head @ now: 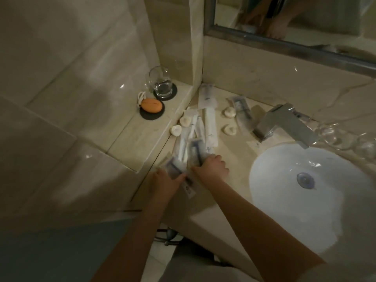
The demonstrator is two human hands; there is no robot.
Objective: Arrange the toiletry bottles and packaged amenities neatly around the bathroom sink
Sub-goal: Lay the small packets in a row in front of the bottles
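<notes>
- The left hand is left of the white oval sink, at the front edge of the beige marble surface. Its grip is closed on a clear plastic packet with a blue razor, thumb on top.
- The right hand lies between the left hand and the sink, knuckles up. Its grip is curled over the near end of a second clear razor packet, which points away from the sink's front edge.
- A heap of long white sachets and clear toothbrush packets lies left of the sink, behind both hands.
- Four small cream wrapped soaps are scattered behind and left of the sink: two nearer it, two farther left.
- Another clear packet lies behind the sink, just left of the square chrome faucet.
- Farthest left of the sink, on a raised ledge, a clear glass tumbler stands on a round black coaster; an orange oval object sits on a second black coaster.
- Clear glassware, blurred, stands behind the sink to the right of the faucet.
</notes>
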